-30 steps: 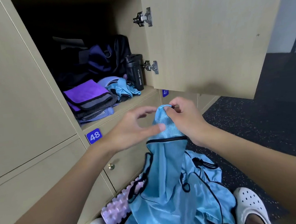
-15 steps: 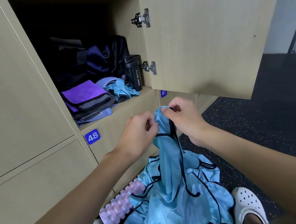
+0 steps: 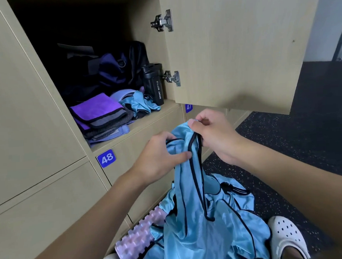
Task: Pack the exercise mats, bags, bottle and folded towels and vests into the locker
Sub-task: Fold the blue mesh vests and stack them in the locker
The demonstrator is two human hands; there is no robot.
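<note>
One glossy, crumpled, black-piped blue vest

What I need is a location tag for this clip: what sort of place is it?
Probably a gym locker room: lockers carry number plates such as the 48 plate, the speckled flooring looks like gym matting, and a sport bottle stands in the open locker.

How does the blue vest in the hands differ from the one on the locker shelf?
The held vest hangs outside the locker; the shelf vest lies bunched inside it. The left hand and right hand grip the held vest; neither touches the shelf vest. Both are light blue.
</note>
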